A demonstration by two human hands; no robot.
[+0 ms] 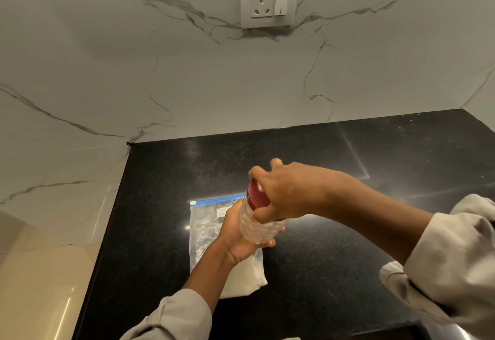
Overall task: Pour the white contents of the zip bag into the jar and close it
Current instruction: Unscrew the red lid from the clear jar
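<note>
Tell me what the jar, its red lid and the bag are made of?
The jar looks like clear plastic, or maybe glass: you can see through it, and its wall is bumpy. The red lid seems to be smooth, shiny plastic. The zip bag is thin, see-through plastic film, crinkled, with a blue zip strip along the top and white powder inside. It lies on a black speckled countertop, probably polished stone.

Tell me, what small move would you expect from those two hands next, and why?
Probably the right hand twists the red lid off while the left hand steadies the clear jar. The zip bag lies flat on the black counter with its white contents inside, so nothing seems poured yet.
</note>
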